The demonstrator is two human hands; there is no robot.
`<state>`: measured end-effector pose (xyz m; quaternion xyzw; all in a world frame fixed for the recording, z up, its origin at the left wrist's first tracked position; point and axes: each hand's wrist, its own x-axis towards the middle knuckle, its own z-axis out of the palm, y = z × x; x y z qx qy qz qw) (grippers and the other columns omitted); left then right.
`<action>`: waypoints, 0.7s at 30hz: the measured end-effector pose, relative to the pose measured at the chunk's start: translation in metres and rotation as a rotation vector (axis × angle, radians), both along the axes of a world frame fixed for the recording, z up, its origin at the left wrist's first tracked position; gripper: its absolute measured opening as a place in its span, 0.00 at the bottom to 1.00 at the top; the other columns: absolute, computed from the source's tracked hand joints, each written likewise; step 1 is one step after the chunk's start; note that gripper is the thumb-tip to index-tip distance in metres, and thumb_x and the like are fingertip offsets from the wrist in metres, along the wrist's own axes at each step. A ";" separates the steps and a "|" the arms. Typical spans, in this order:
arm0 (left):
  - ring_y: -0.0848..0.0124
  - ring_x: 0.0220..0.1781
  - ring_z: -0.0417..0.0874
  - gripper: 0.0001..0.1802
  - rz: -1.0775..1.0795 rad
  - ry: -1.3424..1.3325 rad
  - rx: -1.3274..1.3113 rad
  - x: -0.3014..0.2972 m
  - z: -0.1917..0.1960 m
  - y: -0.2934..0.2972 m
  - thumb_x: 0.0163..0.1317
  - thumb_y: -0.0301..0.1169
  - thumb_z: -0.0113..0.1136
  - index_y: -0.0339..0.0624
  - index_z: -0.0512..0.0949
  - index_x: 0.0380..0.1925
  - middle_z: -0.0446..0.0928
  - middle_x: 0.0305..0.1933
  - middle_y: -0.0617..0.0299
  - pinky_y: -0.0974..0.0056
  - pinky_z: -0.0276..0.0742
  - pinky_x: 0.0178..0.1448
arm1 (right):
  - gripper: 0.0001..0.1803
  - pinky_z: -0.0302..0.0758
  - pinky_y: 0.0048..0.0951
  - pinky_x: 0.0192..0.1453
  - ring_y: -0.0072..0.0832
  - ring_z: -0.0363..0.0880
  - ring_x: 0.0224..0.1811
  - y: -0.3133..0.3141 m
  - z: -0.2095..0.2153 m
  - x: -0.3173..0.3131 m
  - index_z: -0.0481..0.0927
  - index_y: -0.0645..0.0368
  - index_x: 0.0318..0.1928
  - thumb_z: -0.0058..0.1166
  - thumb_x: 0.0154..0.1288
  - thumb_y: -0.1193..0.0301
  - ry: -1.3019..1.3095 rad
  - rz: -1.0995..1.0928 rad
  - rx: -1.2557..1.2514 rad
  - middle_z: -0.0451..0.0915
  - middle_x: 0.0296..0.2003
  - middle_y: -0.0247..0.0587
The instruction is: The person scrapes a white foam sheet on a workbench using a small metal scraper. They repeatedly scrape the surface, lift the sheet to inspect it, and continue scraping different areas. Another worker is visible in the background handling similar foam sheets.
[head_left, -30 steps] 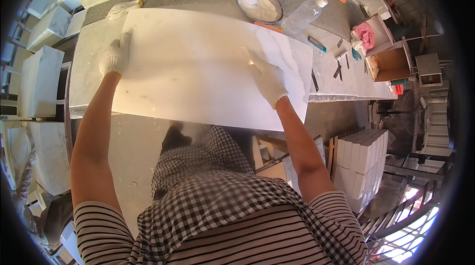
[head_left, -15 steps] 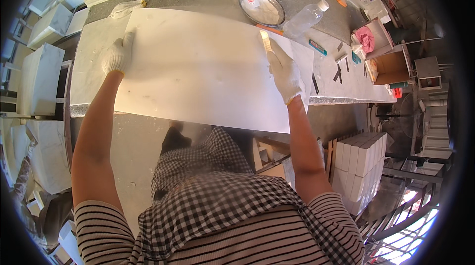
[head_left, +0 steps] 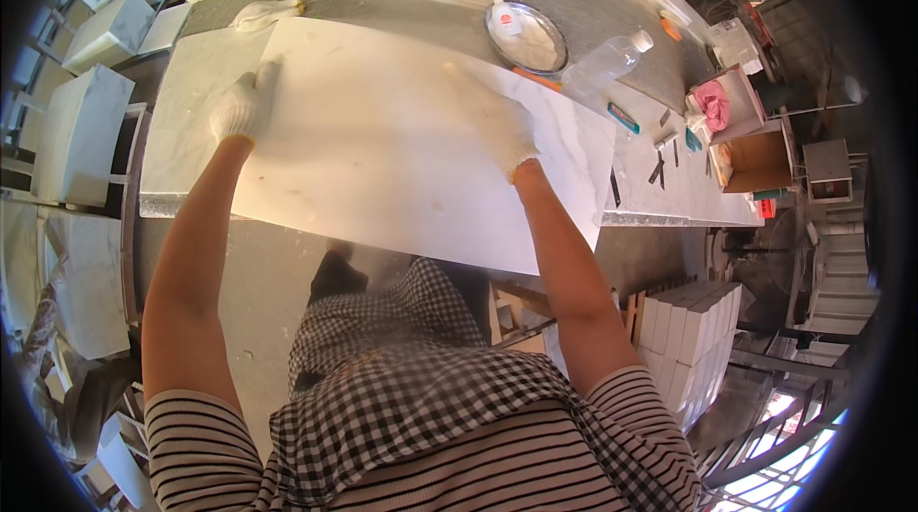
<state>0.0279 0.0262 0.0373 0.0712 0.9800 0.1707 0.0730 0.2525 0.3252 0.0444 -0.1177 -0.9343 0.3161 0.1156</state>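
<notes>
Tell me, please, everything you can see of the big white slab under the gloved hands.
The slab is a large, flat, rectangular sheet that looks like white marble, matt, with faint grey veins near its right end and a few small specks. It lies flat on the worktable, its near edge jutting out past the table's edge toward the person. The left hand, in a white glove, rests near its left end; the gloved right hand lies flat on its right half.

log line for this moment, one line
left hand: flat on marble slab | right hand: flat on slab | slab: on workbench
</notes>
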 end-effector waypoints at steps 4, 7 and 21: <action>0.49 0.60 0.80 0.43 0.007 0.010 0.026 0.001 -0.001 0.000 0.67 0.68 0.34 0.42 0.80 0.55 0.80 0.55 0.42 0.51 0.71 0.64 | 0.27 0.67 0.35 0.68 0.36 0.74 0.64 -0.014 -0.007 -0.021 0.68 0.43 0.71 0.42 0.75 0.54 -0.016 -0.092 0.046 0.75 0.65 0.39; 0.48 0.59 0.80 0.43 -0.013 0.008 0.030 0.001 -0.001 -0.001 0.68 0.68 0.34 0.41 0.80 0.54 0.80 0.55 0.42 0.50 0.71 0.64 | 0.25 0.68 0.37 0.66 0.38 0.75 0.62 -0.011 -0.010 -0.025 0.70 0.43 0.69 0.40 0.75 0.56 -0.170 -0.164 0.001 0.77 0.61 0.41; 0.48 0.60 0.80 0.44 -0.014 0.008 -0.004 0.000 0.000 0.000 0.68 0.68 0.34 0.40 0.80 0.55 0.80 0.55 0.41 0.50 0.71 0.65 | 0.22 0.75 0.43 0.53 0.45 0.81 0.49 -0.013 0.005 -0.012 0.74 0.47 0.64 0.37 0.75 0.61 -0.263 -0.024 0.271 0.82 0.51 0.46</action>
